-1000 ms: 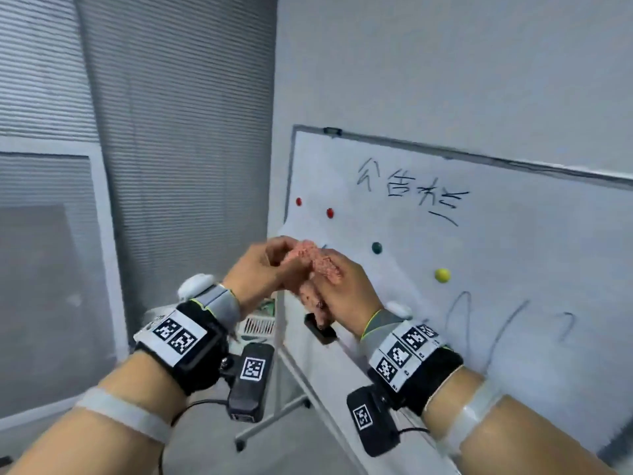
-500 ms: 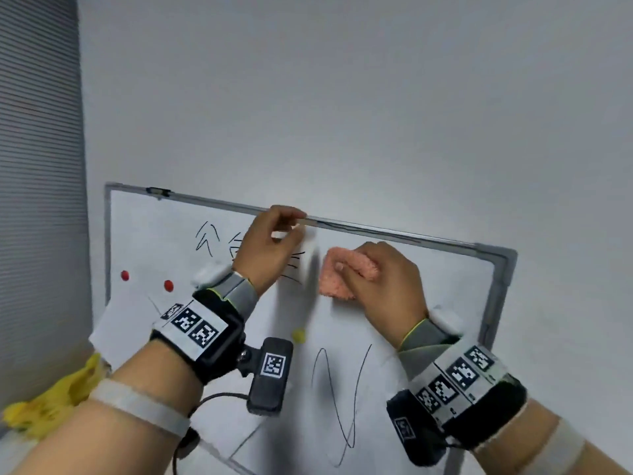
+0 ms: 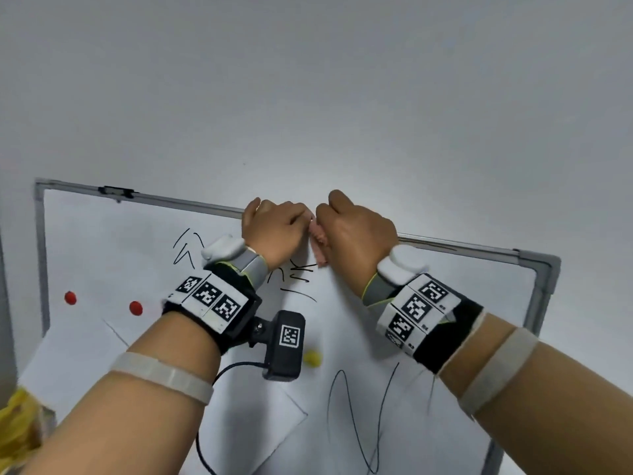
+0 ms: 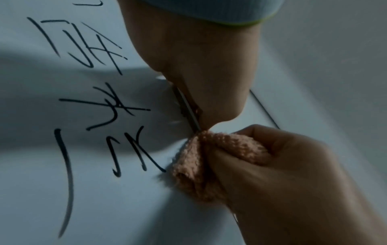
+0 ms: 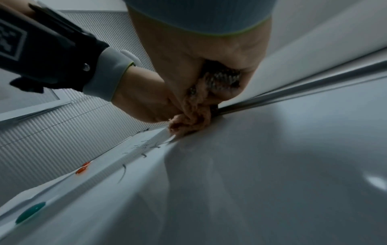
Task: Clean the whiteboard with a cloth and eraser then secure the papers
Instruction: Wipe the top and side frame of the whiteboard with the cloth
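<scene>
1. I see the right hand (image 3: 356, 234) with fingers curled tight round the pink cloth (image 4: 211, 159) — cloth pressed on the whiteboard (image 3: 428, 303) just under its top frame.
2. Left hand (image 3: 274, 231) grips the top frame beside the cloth, fingers curled over the edge.
3. Black writing (image 4: 117, 106) sits just left of the cloth, unwiped.
4. Paper (image 3: 85, 351) lies lower left on the board — two red magnets (image 3: 136, 308) at its top, a yellow magnet (image 3: 312, 358) near the middle.

Left hand (image 4: 201, 66): grips frame (image 4: 186, 107) of board (image 4: 104, 207).
Right hand (image 4: 293, 182): bunches pink cloth (image 4: 199, 165) against board.
Writing (image 4: 100, 106): black, unwiped.
</scene>
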`<state>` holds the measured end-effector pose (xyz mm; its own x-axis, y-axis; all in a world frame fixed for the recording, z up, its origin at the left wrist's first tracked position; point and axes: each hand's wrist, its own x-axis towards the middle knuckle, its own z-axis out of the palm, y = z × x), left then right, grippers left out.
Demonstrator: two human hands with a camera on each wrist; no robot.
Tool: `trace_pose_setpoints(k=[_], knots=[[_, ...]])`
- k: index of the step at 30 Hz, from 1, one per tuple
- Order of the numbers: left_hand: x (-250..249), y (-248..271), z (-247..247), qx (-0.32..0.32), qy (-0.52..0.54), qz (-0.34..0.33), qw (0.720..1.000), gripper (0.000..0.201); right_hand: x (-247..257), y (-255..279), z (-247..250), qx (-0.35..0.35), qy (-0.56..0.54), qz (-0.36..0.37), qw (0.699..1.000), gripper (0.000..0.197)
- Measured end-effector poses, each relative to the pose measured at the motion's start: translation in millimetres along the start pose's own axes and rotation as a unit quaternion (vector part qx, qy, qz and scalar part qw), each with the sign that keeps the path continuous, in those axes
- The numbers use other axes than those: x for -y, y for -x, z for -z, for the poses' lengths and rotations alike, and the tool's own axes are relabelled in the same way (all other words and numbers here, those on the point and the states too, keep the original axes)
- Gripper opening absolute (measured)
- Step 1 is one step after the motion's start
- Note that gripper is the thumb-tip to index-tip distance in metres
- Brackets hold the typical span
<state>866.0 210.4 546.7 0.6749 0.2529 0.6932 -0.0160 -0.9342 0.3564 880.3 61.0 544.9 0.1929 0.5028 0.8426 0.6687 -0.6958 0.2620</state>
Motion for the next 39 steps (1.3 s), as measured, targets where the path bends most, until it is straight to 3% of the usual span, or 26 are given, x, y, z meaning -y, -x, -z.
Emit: trace_pose_setpoints(k=[3, 6, 9, 13, 20, 21, 23, 29, 33, 36, 39], knots=[[0, 0, -6, 0.0, 0.007, 0.002, 1.0, 0.033, -2, 4, -2, 0.029, 0.053, -0.079, 0.995, 0.031], [0, 1, -8, -0.002, 0.018, -0.009, 1.0, 0.033, -17, 17, 4, -0.024, 0.087, -0.145, 0.985, 0.03], [2, 2, -8, -0.01, 0.027, -0.009, 1.0, 0.036, -37, 35, 16, -0.049, 0.046, -0.166, 0.984, 0.021], [2, 5, -7, -0.019, 0.04, -0.003, 0.999, 0.036, -33, 31, 16, -0.069, 0.031, -0.164, 0.984, 0.021], [-2, 6, -1, -0.01, 0.033, 0.015, 0.999, 0.035, 12, -6, -1, -0.074, 0.073, -0.096, 0.99, 0.007], [-1, 6, 0, -0.007, 0.035, 0.015, 0.999, 0.035, 7, -3, -2, -0.074, 0.083, -0.085, 0.99, 0.004], [-1, 5, 1, 0.001, 0.038, 0.015, 0.999, 0.037, -10, 14, 4, -0.065, 0.086, -0.086, 0.99, 0.018], [-14, 5, -5, 0.008, 0.043, 0.028, 0.999, 0.036, -43, 67, 31, -0.109, -0.035, -0.155, 0.981, 0.016], [-14, 9, -2, 0.004, 0.032, 0.032, 0.999, 0.035, -24, 58, 25, -0.138, -0.07, -0.041, 0.987, 0.009], [-9, 11, 3, 0.003, 0.03, 0.028, 0.999, 0.033, -20, 46, 11, -0.115, -0.037, 0.007, 0.993, 0.018], [-8, 13, 5, 0.002, 0.023, 0.02, 1.0, 0.033, -18, 41, 0, -0.102, 0.03, 0.036, 0.994, 0.014]])
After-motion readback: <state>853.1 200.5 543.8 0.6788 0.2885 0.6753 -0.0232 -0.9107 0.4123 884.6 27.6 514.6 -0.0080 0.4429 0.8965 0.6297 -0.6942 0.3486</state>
